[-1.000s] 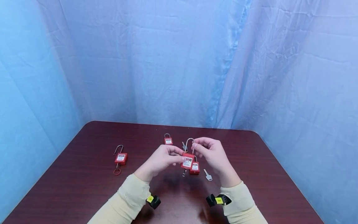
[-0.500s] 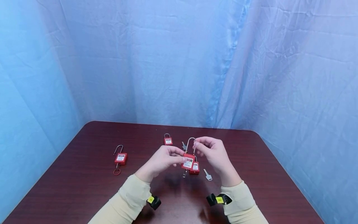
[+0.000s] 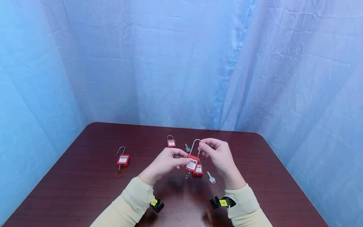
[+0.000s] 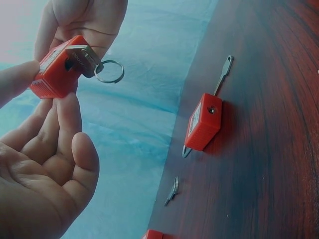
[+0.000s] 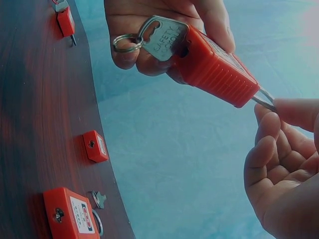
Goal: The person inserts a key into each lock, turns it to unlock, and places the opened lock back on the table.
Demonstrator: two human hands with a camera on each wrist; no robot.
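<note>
Fingers of left hand (image 3: 165, 163) pinch red padlock (image 3: 192, 163) body; right hand (image 3: 218, 156) fingers pinch its shackle (image 3: 195, 145), above desk (image 3: 85, 189).

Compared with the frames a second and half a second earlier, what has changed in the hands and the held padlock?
The right hand, pinching the shackle, has drifted slightly right, and the held padlock now tilts that way. The left hand still grips its red body, key still inserted. The other padlocks and loose keys on the table have not moved.
</note>
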